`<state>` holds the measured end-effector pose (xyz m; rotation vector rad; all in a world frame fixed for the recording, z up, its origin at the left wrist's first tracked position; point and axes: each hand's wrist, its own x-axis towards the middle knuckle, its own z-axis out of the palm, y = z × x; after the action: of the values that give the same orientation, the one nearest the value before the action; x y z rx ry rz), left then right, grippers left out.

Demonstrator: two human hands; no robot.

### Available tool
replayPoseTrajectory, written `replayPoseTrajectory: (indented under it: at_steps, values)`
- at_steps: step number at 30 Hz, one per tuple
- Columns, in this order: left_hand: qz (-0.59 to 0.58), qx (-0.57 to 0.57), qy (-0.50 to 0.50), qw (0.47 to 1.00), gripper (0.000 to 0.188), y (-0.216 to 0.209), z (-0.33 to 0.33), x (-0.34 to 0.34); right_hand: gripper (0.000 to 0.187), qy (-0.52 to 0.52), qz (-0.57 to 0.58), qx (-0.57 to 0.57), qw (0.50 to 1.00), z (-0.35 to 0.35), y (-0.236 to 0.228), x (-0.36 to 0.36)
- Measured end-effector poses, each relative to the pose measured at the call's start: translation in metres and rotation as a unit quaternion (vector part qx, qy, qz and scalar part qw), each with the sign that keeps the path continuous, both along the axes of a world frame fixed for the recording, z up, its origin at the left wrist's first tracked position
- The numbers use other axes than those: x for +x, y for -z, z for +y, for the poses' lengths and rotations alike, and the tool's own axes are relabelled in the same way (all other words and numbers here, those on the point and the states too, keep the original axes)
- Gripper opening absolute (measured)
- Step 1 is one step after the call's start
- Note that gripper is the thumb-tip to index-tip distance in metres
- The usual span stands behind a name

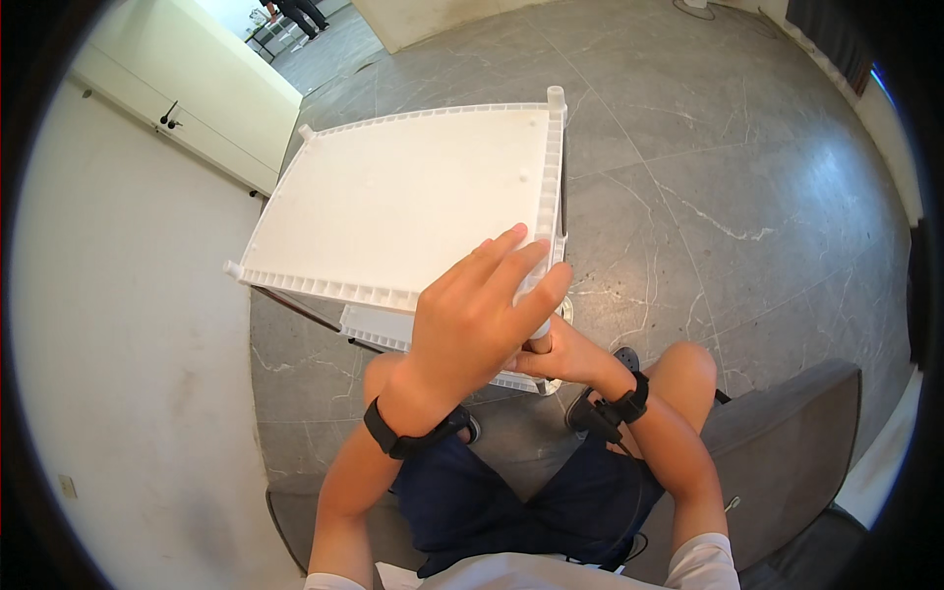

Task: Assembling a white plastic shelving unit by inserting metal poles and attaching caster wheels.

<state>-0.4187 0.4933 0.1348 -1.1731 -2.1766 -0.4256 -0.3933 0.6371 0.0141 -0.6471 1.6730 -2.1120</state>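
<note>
A white plastic shelf rack (393, 197) stands in front of me, its flat top panel ringed by a ribbed edge, with short round pegs at the corners. My left hand (477, 300) lies over the near right corner of that panel, fingers stretched out and apart. Just below the corner is my right hand (565, 352), its fingers curled and partly covered by the left hand. What the right hand grips there is hidden. Thin metal poles (300, 308) run down from the panel to a lower white shelf (379, 326).
I sit on a grey sofa (787, 433), knees on either side of the rack's near end. A white wall (128, 295) and a door (197, 88) are at left. Grey tiled floor (669, 147) spreads right and beyond. Another person (300, 15) stands far off through the doorway.
</note>
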Motion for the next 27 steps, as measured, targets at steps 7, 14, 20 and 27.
replayPoseTrajectory:
  at_steps: [7,14,20,27]
  values:
    - [0.021,-0.014,0.016,1.0,0.045,-0.005,-0.009,0.008,0.016,0.052,-0.016,-0.035,0.998,-0.013,-0.027,0.016]
    - [0.032,0.063,0.05,0.996,0.038,0.008,-0.022,0.037,0.034,0.092,-0.008,-0.028,0.995,0.0,0.006,-0.004]
    - [-0.371,0.086,-0.094,0.92,0.031,0.114,-0.055,0.064,0.048,0.057,-0.044,-0.046,0.996,-0.004,-0.023,-0.009]
    - [-0.505,0.105,-0.076,0.853,0.034,0.193,-0.047,0.064,0.047,0.1,-0.023,-0.034,0.994,-0.003,-0.006,-0.015]
